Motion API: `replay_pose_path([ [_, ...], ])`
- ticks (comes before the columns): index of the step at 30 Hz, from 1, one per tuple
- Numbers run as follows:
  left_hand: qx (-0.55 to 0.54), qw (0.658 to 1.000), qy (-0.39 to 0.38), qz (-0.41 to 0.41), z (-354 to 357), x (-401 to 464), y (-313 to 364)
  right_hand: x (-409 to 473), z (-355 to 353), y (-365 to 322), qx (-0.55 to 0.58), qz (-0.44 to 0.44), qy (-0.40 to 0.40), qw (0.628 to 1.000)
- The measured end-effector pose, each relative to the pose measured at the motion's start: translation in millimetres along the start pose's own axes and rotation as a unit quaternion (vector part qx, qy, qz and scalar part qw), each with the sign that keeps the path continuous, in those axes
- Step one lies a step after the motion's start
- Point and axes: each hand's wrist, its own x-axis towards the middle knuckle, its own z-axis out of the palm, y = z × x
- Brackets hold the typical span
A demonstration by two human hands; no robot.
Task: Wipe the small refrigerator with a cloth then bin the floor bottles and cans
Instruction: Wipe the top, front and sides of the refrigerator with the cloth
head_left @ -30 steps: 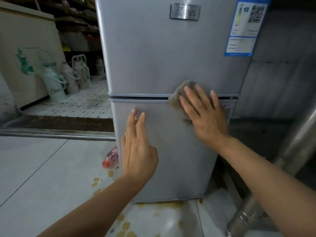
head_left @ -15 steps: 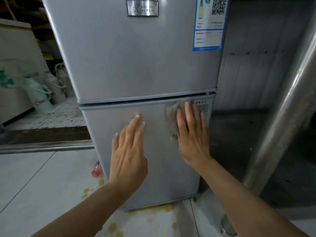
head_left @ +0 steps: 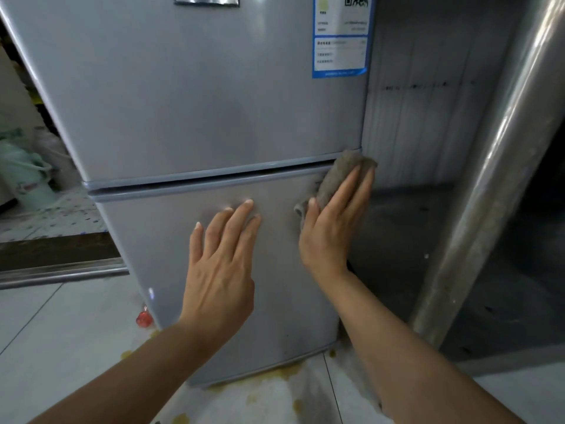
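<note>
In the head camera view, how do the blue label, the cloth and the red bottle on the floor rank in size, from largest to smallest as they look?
1. Blue label, though cut off by the top edge.
2. Cloth, partly hidden under the right hand.
3. Red bottle, mostly hidden behind the refrigerator and farther away, so its true size is unsure.

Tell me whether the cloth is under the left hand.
No, the right hand presses the cloth against the refrigerator, while the left hand rests bare on the lower door.

Steel pipe close right of refrigerator; narrow gap between.
</note>
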Motion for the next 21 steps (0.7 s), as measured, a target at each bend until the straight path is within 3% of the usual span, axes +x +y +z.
replay_pose_path([
  [5, -0.010, 0.999, 0.010, 0.042, 10, 4, 8, 23, 5, 7, 0.117, 0.077, 0.090, 0.986],
  [17, 0.079, 0.989, -0.086, 0.093, 39, -32, -3, -115, 20, 91, 0.113, 0.301, -0.015, 0.947],
  [21, 0.068, 0.992, -0.062, 0.087, 32, -31, -7, -101, 19, 55, 0.092, 0.266, -0.016, 0.959],
])
